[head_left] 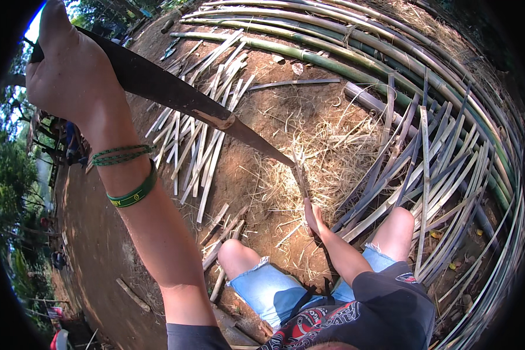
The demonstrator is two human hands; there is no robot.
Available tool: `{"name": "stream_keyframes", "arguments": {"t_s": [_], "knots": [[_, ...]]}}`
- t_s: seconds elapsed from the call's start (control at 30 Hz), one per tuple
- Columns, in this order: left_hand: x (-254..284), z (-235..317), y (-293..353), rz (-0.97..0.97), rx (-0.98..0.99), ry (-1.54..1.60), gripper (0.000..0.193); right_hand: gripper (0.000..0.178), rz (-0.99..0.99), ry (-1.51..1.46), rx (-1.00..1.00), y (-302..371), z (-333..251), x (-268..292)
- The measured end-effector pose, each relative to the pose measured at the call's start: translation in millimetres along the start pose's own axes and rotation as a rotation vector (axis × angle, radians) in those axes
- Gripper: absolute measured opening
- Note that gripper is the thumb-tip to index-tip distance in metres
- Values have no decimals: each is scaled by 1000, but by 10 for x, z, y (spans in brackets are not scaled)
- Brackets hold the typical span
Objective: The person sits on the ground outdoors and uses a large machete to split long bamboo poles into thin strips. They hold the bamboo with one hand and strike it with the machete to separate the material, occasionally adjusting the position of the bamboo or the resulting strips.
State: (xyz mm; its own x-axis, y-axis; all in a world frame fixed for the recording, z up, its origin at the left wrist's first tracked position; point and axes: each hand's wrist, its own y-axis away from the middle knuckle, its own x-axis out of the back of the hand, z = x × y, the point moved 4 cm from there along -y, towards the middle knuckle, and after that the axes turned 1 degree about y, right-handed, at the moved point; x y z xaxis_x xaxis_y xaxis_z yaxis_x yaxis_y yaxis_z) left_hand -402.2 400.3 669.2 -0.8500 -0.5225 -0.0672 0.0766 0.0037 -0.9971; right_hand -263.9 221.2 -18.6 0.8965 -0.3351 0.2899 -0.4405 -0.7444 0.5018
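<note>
Raised high at the far left, my left hand [70, 76] is closed around one end of a long dark bamboo strip [163, 84]. The strip has a pale scraped patch near its middle and slants down to the right. Low at centre right, my right hand [312, 216] is closed around a narrow, brownish, knife-like tool [301, 179]. Its upper end meets or crosses the strip's far end. Whether they touch, I cannot tell. Below them lies a heap of curly straw-coloured shavings [350, 160].
Many pale split strips [198, 146] lie on the dirt ahead to the left. Dark and pale strips [423, 157] pile up on the right. Long green bamboo poles [309, 55] curve along the back and right. Short sticks [221, 245] lie beside my left knee [239, 258].
</note>
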Motion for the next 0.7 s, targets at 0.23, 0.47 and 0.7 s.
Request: {"name": "stream_keyframes", "arguments": {"t_s": [0.23, 0.47, 0.7], "knots": [[43, -119, -3, 19, 227, 53, 21, 71, -107, -123, 90, -125, -206, 86], [-265, 109, -106, 61, -173, -375, 38, 78, 227, 135, -93, -550, 572, 354], [146, 238, 8, 119, 442, -97, 48, 50, 53, -182, 297, 183, -898, 312]]}}
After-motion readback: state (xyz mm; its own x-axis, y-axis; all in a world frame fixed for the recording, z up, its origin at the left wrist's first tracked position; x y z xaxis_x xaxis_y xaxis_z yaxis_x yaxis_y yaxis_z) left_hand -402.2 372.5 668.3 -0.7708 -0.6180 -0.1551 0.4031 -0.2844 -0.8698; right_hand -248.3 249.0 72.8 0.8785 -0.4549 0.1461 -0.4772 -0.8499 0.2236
